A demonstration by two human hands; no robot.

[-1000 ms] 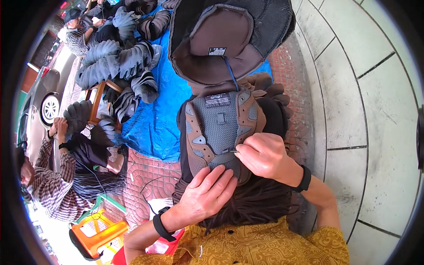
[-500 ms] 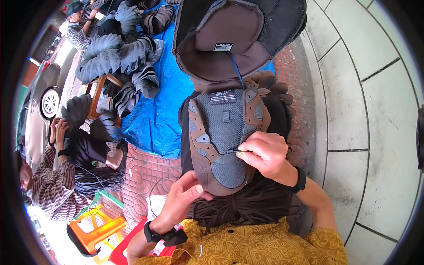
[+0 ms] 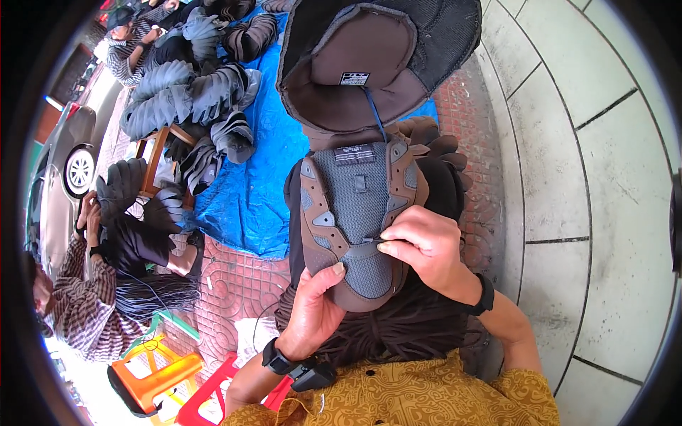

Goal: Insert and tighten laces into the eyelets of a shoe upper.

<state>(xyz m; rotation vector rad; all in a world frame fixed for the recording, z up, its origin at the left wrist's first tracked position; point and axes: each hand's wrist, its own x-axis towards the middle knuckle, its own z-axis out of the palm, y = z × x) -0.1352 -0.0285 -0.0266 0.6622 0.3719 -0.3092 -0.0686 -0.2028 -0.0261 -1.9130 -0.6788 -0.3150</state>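
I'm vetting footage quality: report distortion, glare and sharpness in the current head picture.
Head view: pale rectangular tiles appear bowed near the rim; overexposure whitens the area beside the orange plastic stool; the grey-and-brown mesh shoe upper looks reasonably sharp.

Left fisheye, head | I looked down from the wearer's head, upright | faced forward over the yellow shirt [image 3: 440, 390] | shoe upper [image 3: 355, 206] sat near, central | car [image 3: 79, 169] stood well beyond, left | pale tiles [image 3: 554, 277] bowed toward the right rim
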